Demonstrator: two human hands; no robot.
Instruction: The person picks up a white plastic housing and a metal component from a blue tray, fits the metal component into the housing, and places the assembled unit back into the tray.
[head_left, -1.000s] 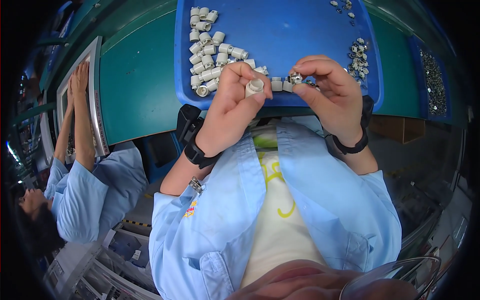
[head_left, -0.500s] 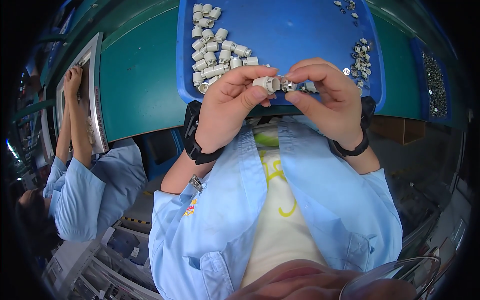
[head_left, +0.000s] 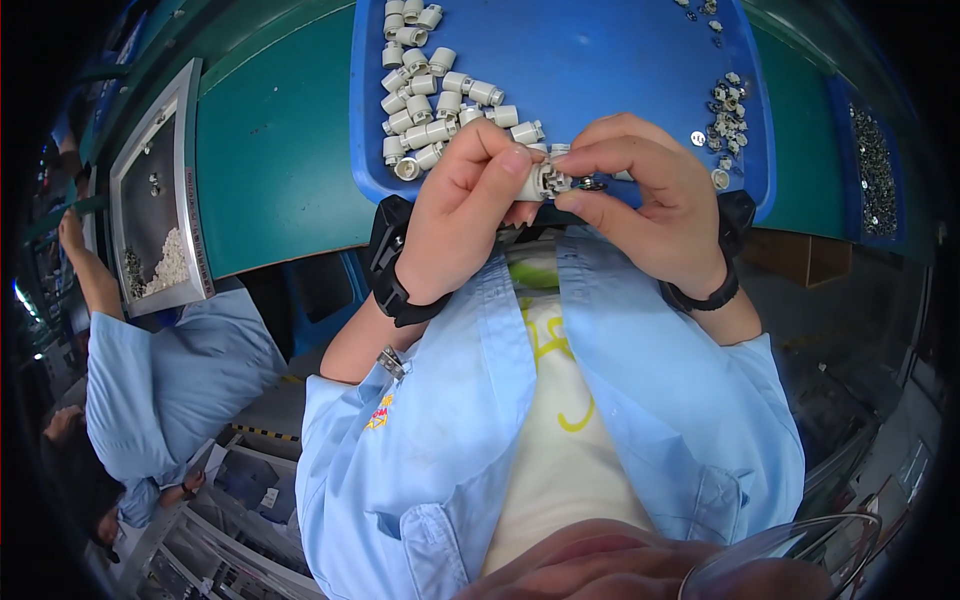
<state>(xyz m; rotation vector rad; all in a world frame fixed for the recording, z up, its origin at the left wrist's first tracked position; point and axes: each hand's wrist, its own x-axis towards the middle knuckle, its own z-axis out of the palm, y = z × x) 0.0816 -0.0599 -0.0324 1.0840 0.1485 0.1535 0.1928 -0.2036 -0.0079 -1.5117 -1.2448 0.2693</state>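
Over the near edge of the blue tray (head_left: pixel 600 75), my left hand (head_left: pixel 455 225) pinches a white cylindrical lamp socket (head_left: pixel 535 186) between thumb and fingers, its mouth turned right. My right hand (head_left: pixel 655 195) has thumb and fingertips closed on a small white-and-metal insert (head_left: pixel 556 181) at that mouth; how deep it sits is hard to make out. Just right of it shows a dark metal piece (head_left: pixel 592 184), partly hidden by the fingers. Many similar white sockets (head_left: pixel 418 105) lie along the tray's left side. Small metal-and-white inserts (head_left: pixel 728 115) are piled on its right.
A second blue bin (head_left: pixel 870 170) full of small metal parts stands at the far right of the green table (head_left: pixel 280 170). To the left, a grey-framed tray (head_left: pixel 190 200) holds white and metal pieces, near a co-worker in a blue shirt (head_left: pixel 170 380).
The insert has moved left to the socket's mouth; before, a small gap lay between them. The co-worker's hands have left the grey-framed tray.
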